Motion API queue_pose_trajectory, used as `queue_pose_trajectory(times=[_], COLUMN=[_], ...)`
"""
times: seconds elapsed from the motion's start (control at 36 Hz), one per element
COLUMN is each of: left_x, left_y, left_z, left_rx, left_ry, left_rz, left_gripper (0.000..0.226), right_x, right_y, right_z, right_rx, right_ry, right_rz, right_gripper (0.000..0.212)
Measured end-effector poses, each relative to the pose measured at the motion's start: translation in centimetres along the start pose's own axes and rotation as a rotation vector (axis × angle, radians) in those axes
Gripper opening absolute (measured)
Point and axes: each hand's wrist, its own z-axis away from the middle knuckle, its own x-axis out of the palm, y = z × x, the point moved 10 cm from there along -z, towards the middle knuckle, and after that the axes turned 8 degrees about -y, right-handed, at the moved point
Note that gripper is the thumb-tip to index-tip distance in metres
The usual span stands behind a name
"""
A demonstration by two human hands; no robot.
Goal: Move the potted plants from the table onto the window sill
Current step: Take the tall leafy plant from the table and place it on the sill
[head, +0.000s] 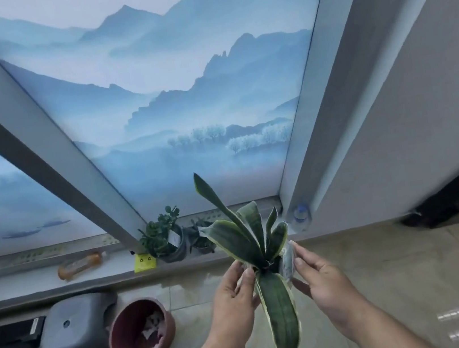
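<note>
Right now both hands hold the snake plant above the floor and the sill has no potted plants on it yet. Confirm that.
Not quite. The head view shows both hands, left and right, holding the snake plant, but the window sill already holds two potted plants.

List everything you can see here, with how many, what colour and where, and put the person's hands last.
Snake plant: one, dark green leaves edged pale yellow, held in the air before the window sill; its pot is mostly hidden.
Potted plants on the window sill: two, a leafy green one in a grey pot and a smaller dark one right of it.
Window sill: one, pale grey, below the blind.
Bottle: one, orange, lying on the sill at left.
Yellow tag: one, on the sill's edge.
Clear bottle: one, blue cap, sill's right corner.
Empty pot: one, reddish brown, on the floor, scraps inside.
Grey case: one, on the floor at left.
Blind: blue mountain print.
Hands: left hand and right hand, holding the snake plant from either side.
</note>
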Motion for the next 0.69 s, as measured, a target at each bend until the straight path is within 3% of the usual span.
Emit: queue_pose_trajectory(times=[0.42,0.69], left_x=[-6.6,-9.4], left_y=[-3.9,-12.4], left_z=[-20.2,-33.3], left_rx=[-0.078,-0.13], left_ry=[-0.023,0.009], left_rz=[-0.028,-0.096], left_gripper=[0.034,0.036], right_x=[-0.2,-2.9], right_y=[5.5,12.2], right_z=[-20.3,-33.8], right_rx=[0.072,0.09], right_ry=[0.129,0.132], right_rz=[-0.023,0.006], right_gripper=[0.041,0.04])
